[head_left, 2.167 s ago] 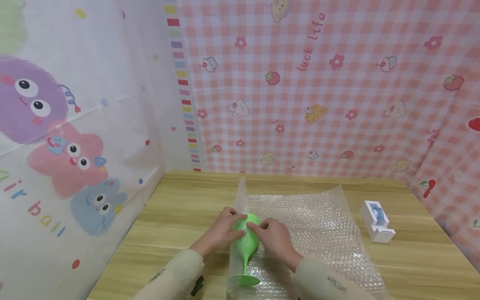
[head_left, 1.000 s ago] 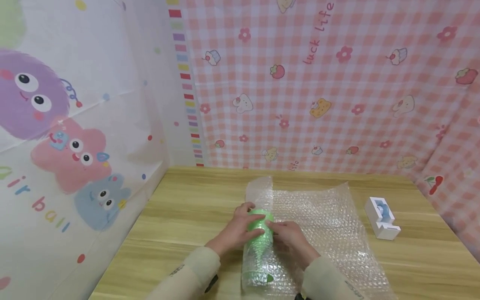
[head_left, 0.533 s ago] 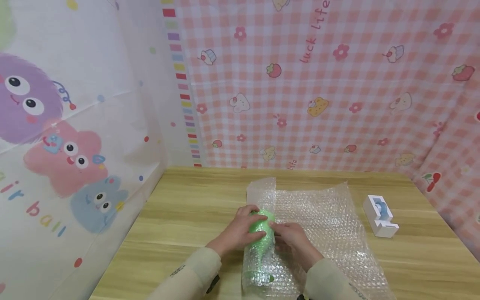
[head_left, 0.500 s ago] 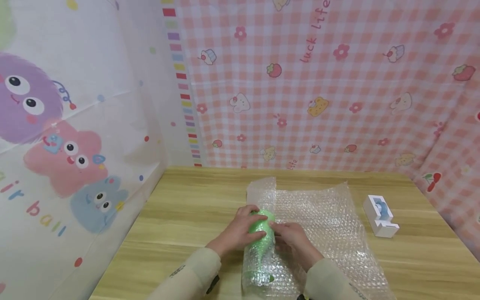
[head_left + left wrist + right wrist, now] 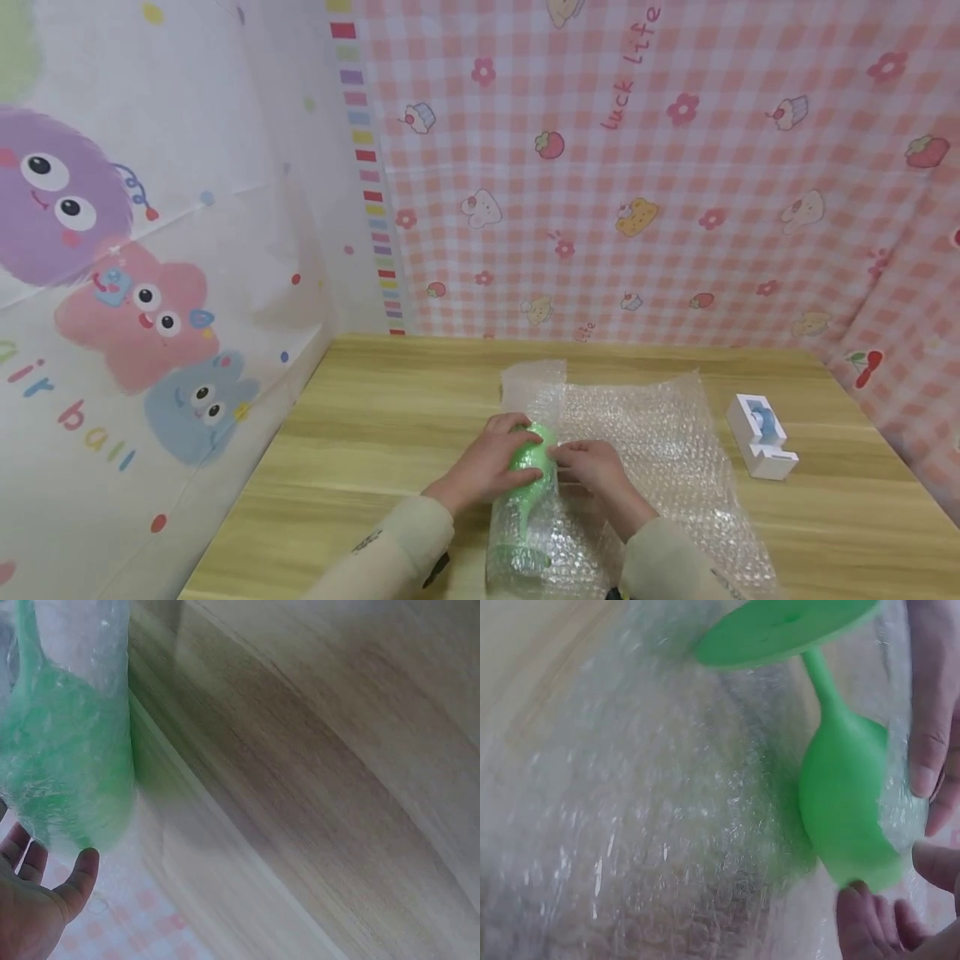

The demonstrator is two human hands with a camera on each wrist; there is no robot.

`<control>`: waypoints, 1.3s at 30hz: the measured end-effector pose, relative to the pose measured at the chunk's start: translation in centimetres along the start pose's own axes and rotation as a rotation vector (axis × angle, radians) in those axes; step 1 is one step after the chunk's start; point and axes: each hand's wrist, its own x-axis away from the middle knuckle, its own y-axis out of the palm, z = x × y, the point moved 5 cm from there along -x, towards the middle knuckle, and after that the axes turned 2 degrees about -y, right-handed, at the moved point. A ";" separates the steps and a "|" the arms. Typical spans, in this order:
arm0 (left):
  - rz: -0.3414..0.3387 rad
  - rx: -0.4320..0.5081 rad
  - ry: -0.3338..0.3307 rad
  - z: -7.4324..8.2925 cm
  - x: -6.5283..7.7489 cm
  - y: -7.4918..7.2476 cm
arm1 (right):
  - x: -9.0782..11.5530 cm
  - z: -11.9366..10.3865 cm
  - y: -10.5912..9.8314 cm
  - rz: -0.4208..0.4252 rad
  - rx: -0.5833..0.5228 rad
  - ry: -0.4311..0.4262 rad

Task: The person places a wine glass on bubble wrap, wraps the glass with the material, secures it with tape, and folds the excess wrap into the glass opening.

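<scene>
A green plastic goblet (image 5: pixel 531 483) lies on its side on a sheet of bubble wrap (image 5: pixel 652 450), its foot toward the person. The wrap's left part is folded over it. My left hand (image 5: pixel 491 462) grips the covered bowl from the left, fingers and thumb spread round it. On the other side, my right hand (image 5: pixel 600 473) pinches at the wrap's folded edge by the rim. The right wrist view shows the goblet's bowl (image 5: pixel 840 787) bare on that side, with the right thumb (image 5: pixel 934 866) near the wrap's edge and fingertips at the rim.
A white tape dispenser (image 5: pixel 765 458) with a blue core stands to the right of the wrap. All rests on a wood-grain table (image 5: pixel 375 417). A pink checked cloth (image 5: pixel 585 183) hangs behind it, and a printed white cloth (image 5: pixel 247 250) on the left.
The wrap's left flap, upright at first, has come over the goblet and now covers its top. Both hands and the goblet have shifted a little to the right.
</scene>
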 end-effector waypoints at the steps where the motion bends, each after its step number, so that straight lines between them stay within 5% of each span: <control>1: 0.000 0.000 -0.002 0.0 0.0 0.0 | 0.1 -0.3 -0.1 0.024 0.037 -0.031; 6: 0.008 -0.004 -0.010 0.0 0.1 0.0 | 1.0 -2.1 0.1 0.152 0.279 -0.243; 12: 0.053 0.013 0.002 -0.2 0.2 0.2 | 1.7 -3.3 1.7 0.140 0.469 -0.391; 22: 0.038 0.228 0.019 -1.8 1.8 -0.5 | 1.7 -3.0 2.0 0.152 0.443 -0.406; 39: -0.007 0.158 0.035 -1.7 1.1 0.5 | 1.4 -2.9 1.2 0.183 0.516 -0.416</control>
